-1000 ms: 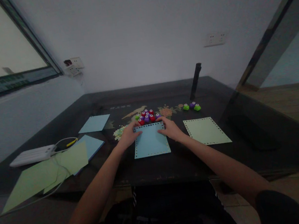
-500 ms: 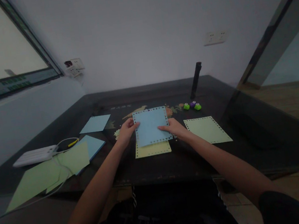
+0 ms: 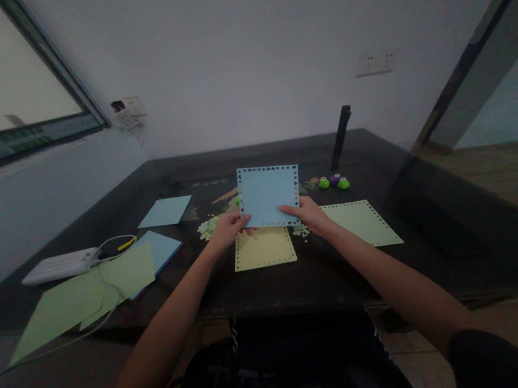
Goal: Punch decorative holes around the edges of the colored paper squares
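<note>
- Left hand (image 3: pixel 230 228) pinches the lower left corner of the blue sheet (image 3: pixel 269 195), fingers closed on the paper edge, thumb side toward me.
- Right hand (image 3: pixel 307 213) does the same at the lower right corner; both grips look light, fingertips only.
- The blue sheet stands nearly upright above both hands, clear of the table (image 3: pixel 298 283), its border punched with a row of small holes all round (heart shapes, as far as I can make out).
- Directly below the hands lies a yellow sheet (image 3: pixel 263 248), flat on the table, with the same punched border.
- Just right of my right hand: a pale green punched sheet (image 3: pixel 361 224), flat. Beyond it, past the fingertips, small green and purple punches (image 3: pixel 333 181).
- By the left hand's knuckles, a scatter of paper confetti (image 3: pixel 207 228).
- Well left of the left hand: plain blue and green sheets (image 3: pixel 109 281), a white power strip (image 3: pixel 55 267) with its cable.
- Handling judgement: the blue sheet is thin, very light, floppy; it holds its shape only because two corners are supported. The perforated border likely tears easily, so I would grip just inside the hole row, flat pads, little pressure. Creasing is the main risk.
</note>
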Available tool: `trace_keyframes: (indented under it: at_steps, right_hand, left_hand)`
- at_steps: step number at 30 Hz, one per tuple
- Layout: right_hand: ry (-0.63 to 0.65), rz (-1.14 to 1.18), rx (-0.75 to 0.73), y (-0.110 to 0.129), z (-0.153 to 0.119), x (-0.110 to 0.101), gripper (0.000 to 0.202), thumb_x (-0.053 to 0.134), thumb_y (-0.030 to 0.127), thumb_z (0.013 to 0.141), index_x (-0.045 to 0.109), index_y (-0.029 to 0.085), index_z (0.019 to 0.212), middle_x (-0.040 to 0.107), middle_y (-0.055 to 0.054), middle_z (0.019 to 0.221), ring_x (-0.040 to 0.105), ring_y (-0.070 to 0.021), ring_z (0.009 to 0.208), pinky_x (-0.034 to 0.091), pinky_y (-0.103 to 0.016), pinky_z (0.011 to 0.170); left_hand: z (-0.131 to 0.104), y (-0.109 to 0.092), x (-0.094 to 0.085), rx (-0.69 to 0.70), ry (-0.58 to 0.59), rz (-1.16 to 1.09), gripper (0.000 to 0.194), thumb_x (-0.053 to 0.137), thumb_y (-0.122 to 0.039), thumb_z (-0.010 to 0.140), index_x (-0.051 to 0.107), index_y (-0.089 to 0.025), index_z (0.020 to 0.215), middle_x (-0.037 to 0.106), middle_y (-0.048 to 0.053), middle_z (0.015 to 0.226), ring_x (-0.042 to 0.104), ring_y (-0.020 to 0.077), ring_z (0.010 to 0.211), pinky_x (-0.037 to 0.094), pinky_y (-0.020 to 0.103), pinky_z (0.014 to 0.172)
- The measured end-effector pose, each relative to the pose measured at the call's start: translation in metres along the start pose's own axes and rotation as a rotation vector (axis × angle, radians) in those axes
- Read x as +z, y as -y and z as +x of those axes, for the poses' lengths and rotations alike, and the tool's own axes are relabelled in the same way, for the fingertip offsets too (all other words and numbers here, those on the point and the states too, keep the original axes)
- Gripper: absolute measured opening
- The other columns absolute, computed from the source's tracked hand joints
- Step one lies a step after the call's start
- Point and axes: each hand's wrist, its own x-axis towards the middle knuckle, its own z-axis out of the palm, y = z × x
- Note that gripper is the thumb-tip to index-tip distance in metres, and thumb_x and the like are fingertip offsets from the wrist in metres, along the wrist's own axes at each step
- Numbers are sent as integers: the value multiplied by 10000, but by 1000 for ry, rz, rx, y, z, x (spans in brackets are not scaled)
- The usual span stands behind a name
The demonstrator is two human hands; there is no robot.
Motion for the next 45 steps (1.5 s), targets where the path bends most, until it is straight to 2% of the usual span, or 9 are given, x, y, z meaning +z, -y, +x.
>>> trace_keyframes:
  at_steps: [5,12,21,27,33,37,40,42,45]
  right_hand:
    - [43,-14,-23,3,-4,2,316,709,303,673,635,146,937,674,-107,1052,631,-241,961,492,-454,891]
    - [47,-170,-21,6,-5,2,284,638,263,751,620,137,1005,661,-116,1091,623,-246,987,507,-447,875]
    - [61,-185,-63,4,-3,-2,351,657,193,708,588,146,1049,637,-112,1144,610,-246,1012,480,-444,911]
    - [23,-254,-56,2,0,-2,346,641,204,724,584,132,1057,635,-134,1138,612,-245,1012,500,-431,884]
    - [-47,-98,-37,7,-4,-14,363,709,274,656,616,152,985,672,-106,1057,643,-238,913,542,-437,800]
    - [-69,-17,6,18,-16,-31,395,740,301,614,621,143,956,693,-100,967,656,-221,742,572,-418,667]
    - [-111,1,-16,23,-22,-45,396,752,304,601,620,143,938,695,-93,921,642,-198,626,571,-399,601]
    - [-144,0,-34,22,-25,-53,368,752,314,606,623,141,905,696,-89,879,625,-184,563,564,-391,575]
    - [-176,-15,-40,18,-26,-61,315,735,337,634,623,140,853,694,-82,802,601,-170,515,555,-383,567]
  left_hand:
    - [-2,-2,1,11,-35,-26,320,510,-419,799,646,-173,647,655,35,602,545,156,562,418,280,579]
    - [-2,-4,1,14,-42,6,318,507,-419,803,645,-186,637,666,42,614,549,158,574,428,285,601]
    - [-1,0,1,35,-48,-18,318,506,-436,806,649,-183,677,656,35,602,554,154,569,437,283,592]
    - [1,3,2,13,-80,-41,460,412,-517,835,632,-165,638,643,34,571,551,157,550,440,277,574]
    - [2,4,1,-25,-178,-140,452,437,-548,813,633,-141,796,686,55,704,604,162,606,462,274,583]
    - [17,-10,-10,40,-160,-167,380,493,-488,802,635,-135,812,690,74,752,618,156,651,486,284,648]
    - [40,-13,-14,61,-224,-120,323,497,-433,806,628,-142,852,691,73,767,622,160,654,487,292,669]
    - [55,-6,-13,66,-317,-12,282,478,-381,812,629,-147,860,692,77,805,631,175,706,483,300,695]
    - [66,12,-7,73,-440,296,226,484,-288,795,643,-147,872,682,93,880,626,202,818,461,331,788]
